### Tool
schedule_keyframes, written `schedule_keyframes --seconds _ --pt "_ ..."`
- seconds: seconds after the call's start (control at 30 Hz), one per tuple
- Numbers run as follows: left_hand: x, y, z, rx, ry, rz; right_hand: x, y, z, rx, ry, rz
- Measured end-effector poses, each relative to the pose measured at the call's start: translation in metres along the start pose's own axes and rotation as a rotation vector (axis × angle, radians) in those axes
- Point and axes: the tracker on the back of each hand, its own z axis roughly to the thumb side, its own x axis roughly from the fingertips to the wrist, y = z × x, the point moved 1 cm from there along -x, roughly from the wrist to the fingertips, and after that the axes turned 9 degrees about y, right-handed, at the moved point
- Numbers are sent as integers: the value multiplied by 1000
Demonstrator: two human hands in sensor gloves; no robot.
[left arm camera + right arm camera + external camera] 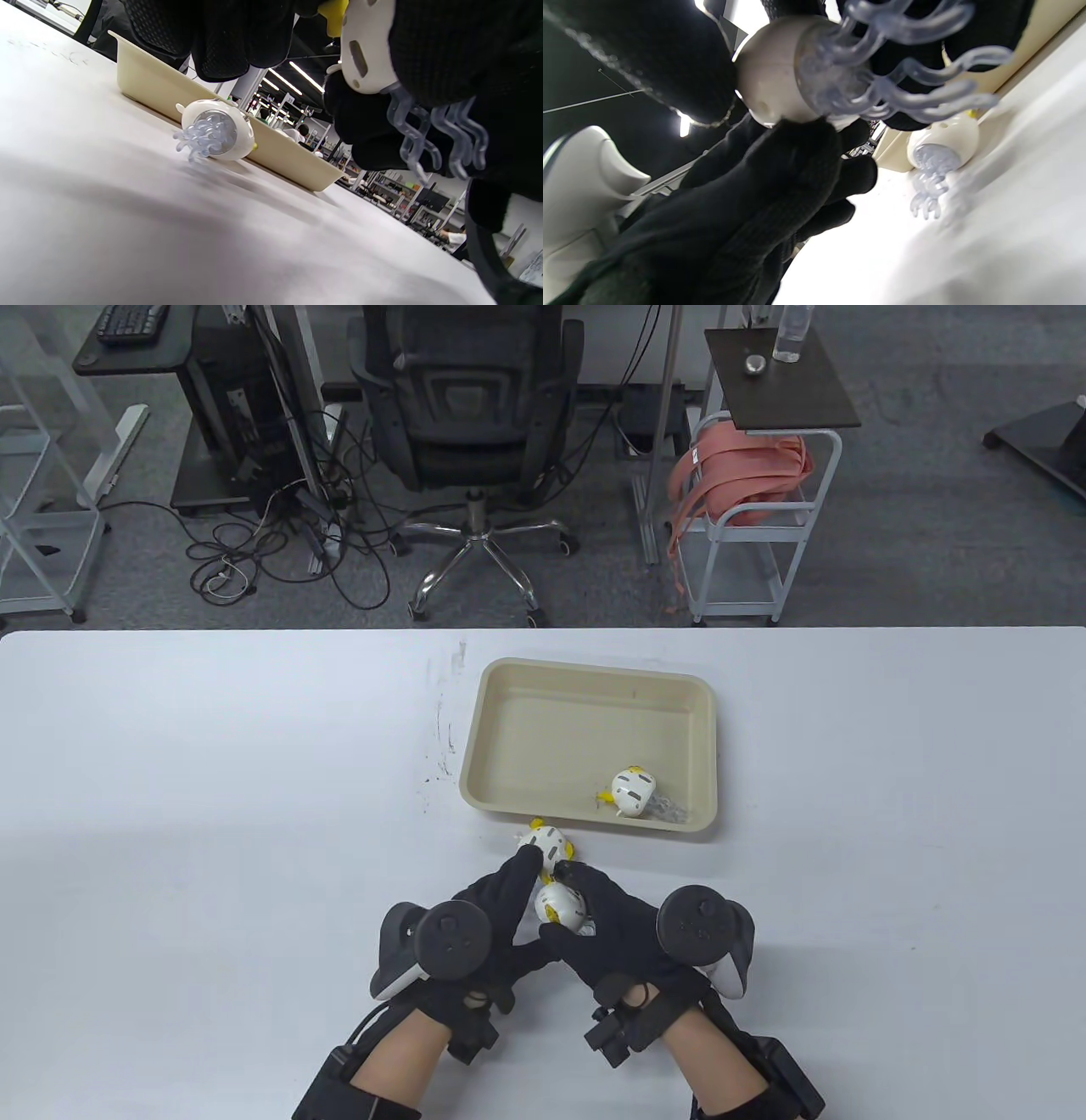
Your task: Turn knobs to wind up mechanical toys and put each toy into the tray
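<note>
1. Table view: nearest the camera, my two forearms come in from the bottom edge, a tracker strapped to the back of each glove. My right hand (615, 933) is curled round a white wind-up toy (562, 906) with yellow trim, held just above the white desk (170, 814). My left hand (496, 912) reaches forward beside it with a straightened finger; whether that hand pinches anything I cannot tell from here. A second toy (545, 843) lies on the desk just beyond the fingertips, beside the near rim of the beige tray (594, 672). A third toy (635, 791) lies inside the tray, at its near right corner. Beyond the desk stand an office chair (467, 390) and a white cart (755, 517) hung with pink straps.

2. Left wrist view: close against the lens, black gloved fingers (445, 51) wrap the held toy (365, 55), its clear wavy legs (424, 135) dangling below. The second toy (216, 129) lies on its side on the desk, close against the tray's outer wall (144, 80).

3. Right wrist view: the held toy (772, 84) fills the top of the frame, gripped between gloved fingers (683, 63), clear legs splayed to the right. The second toy (941, 144) lies blurred beside the tray wall (1018, 72).
</note>
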Motion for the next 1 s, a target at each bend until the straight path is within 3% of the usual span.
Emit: schedule_keyframes --seconds 0.5,0.7,0.83,1.0 --pt "-1 -1 1 154 32 62 1 -6 1 -97 30 -41" --pt "-1 1 -4 343 29 50 4 -3 -7 -214 14 -127" --pt "-1 2 -11 470 20 55 3 -4 -5 -181 24 -85" --pt "1 0 -17 478 3 83 4 -6 -9 -279 21 -77"
